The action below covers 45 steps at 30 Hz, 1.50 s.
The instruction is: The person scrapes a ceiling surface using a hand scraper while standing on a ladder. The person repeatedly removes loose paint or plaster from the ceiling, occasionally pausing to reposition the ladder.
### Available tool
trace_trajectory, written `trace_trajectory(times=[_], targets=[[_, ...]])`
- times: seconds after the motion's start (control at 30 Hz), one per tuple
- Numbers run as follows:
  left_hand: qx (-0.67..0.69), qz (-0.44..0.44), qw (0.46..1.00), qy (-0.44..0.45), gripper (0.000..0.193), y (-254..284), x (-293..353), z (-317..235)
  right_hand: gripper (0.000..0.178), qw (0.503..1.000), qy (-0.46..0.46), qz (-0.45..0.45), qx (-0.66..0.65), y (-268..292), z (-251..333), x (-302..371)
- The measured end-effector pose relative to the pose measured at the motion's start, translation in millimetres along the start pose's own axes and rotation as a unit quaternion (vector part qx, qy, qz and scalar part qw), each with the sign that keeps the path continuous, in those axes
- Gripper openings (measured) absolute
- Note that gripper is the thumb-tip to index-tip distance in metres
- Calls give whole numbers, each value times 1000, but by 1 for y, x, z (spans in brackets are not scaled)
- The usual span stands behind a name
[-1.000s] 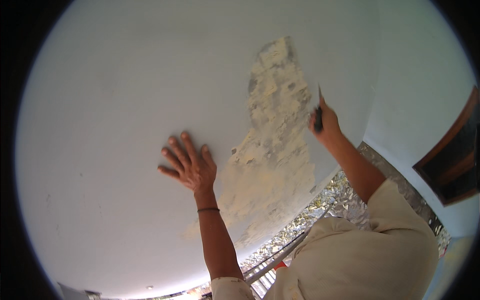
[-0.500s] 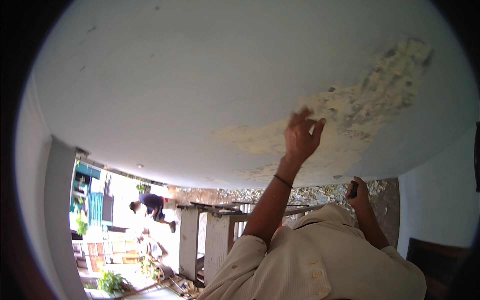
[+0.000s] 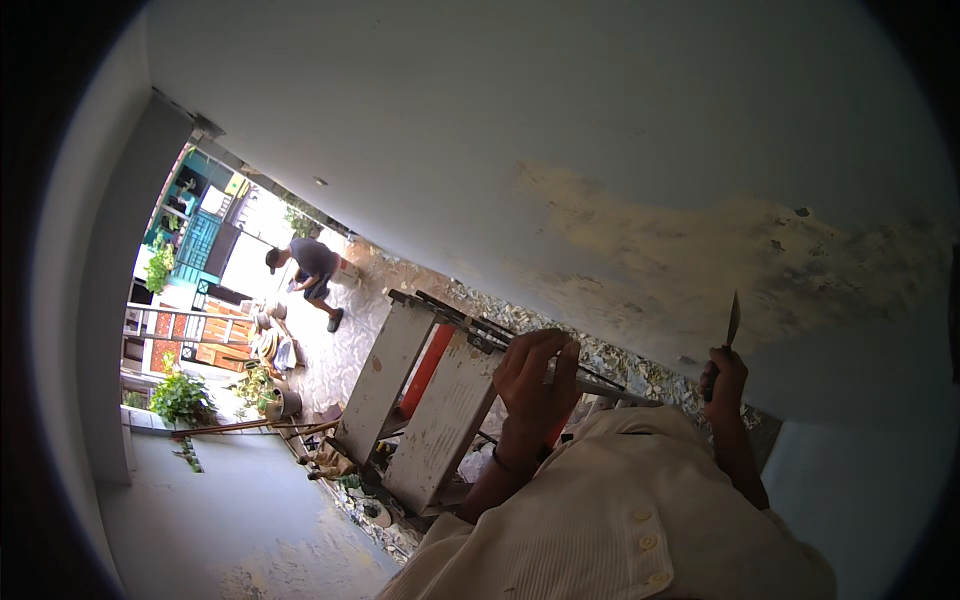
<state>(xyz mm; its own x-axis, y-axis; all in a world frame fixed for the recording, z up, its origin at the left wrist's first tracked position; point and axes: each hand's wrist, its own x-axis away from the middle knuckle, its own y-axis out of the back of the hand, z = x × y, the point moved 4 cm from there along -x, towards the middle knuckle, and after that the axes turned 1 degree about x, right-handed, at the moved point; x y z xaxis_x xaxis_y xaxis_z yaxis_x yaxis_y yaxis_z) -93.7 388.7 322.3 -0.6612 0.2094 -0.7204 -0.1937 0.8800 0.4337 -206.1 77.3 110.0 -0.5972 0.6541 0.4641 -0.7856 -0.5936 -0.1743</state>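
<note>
My right hand is closed around the dark handle of a putty knife, its narrow blade pointing up and overlapping the patched wall in view. Beside the ladder's top edge is my left hand, fingers bent and drawn together. What it holds, if anything, is hidden. The worn wooden stepladder stands to the left of my body, its pale treads scuffed. Ahead, the grey wall carries a long patch of bare, yellowish, flaking surface.
Peeled paint flakes litter the floor along the wall. Outside at the left, a person in dark clothes and a cap bends forward. Potted plants, a pot and long poles stand nearby. A second wall lies at lower left.
My left hand has come down from the wall to beside the ladder, its fingers now drawn in. The view has tilted and turned, and the knife's blade now shows clearly.
</note>
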Motion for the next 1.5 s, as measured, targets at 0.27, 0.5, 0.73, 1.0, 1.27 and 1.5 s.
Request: trace_trajectory(times=[0.27,0.5,0.73,1.0,1.27,1.5], targets=[[55,108,945,304,16,-11,125,28,20,997,2,37,75,-32,12,22],[78,-61,895,435,48,-10,162,87,19,993,5,59,103,-13,-9,15],[232,-104,888,384,36,-40,128,108,16,995,34,21,93,0,-3,37],[195,-134,902,361,27,-49,148,124,15,979,40,-14,198,40,5,96],[237,-130,877,397,36,-64,162,130,14,989,-27,29,144,55,-30,102],[28,-50,960,276,50,-33,147,102,17,950,-37,310,16,-85,-18,82]])
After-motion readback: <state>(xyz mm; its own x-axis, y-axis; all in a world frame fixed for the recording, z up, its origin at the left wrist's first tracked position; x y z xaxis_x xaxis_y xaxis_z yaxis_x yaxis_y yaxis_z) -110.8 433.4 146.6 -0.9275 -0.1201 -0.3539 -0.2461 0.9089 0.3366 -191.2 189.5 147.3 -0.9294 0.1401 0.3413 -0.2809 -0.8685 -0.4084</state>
